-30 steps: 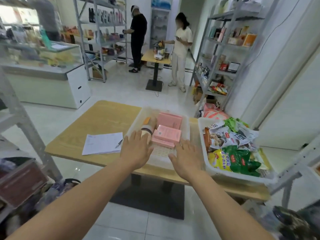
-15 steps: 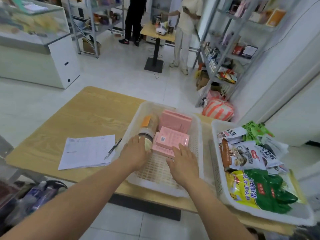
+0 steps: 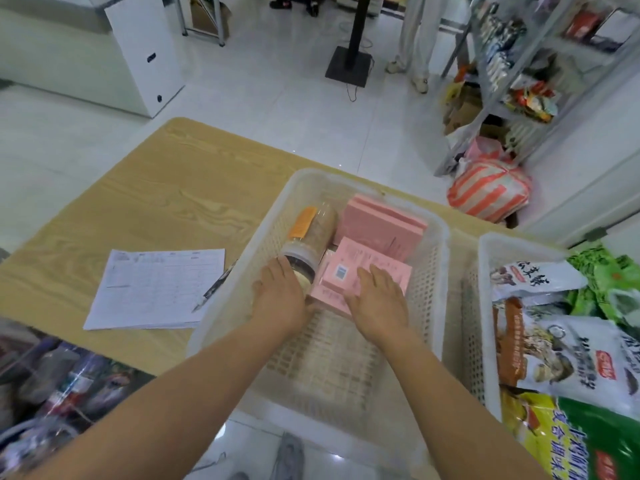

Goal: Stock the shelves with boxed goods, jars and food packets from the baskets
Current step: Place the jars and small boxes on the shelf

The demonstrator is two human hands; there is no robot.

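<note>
A white plastic basket (image 3: 440, 237) stands on the wooden table (image 3: 156, 202). In it a clear jar (image 3: 318, 226) with an orange label lies on its side beside stacked pink boxes (image 3: 381, 220). My left hand (image 3: 280, 292) touches the jar's lid end; its fingers lie over the lid. My right hand (image 3: 377, 296) rests flat on the nearest pink box (image 3: 384, 268). A second white basket (image 3: 485, 258) on the right holds several food packets (image 3: 571, 358).
A printed sheet (image 3: 156, 285) and a pen (image 3: 214, 289) lie left of the basket. A metal shelf unit (image 3: 519, 81) with goods stands at the right, a striped bag (image 3: 488, 192) at its foot. A white freezer (image 3: 138, 57) and a person's legs (image 3: 412, 36) are behind.
My head has tilted down and come closer to the basket. Both hands have reached further in: the left onto the jar's lid, the right onto the pink box.
</note>
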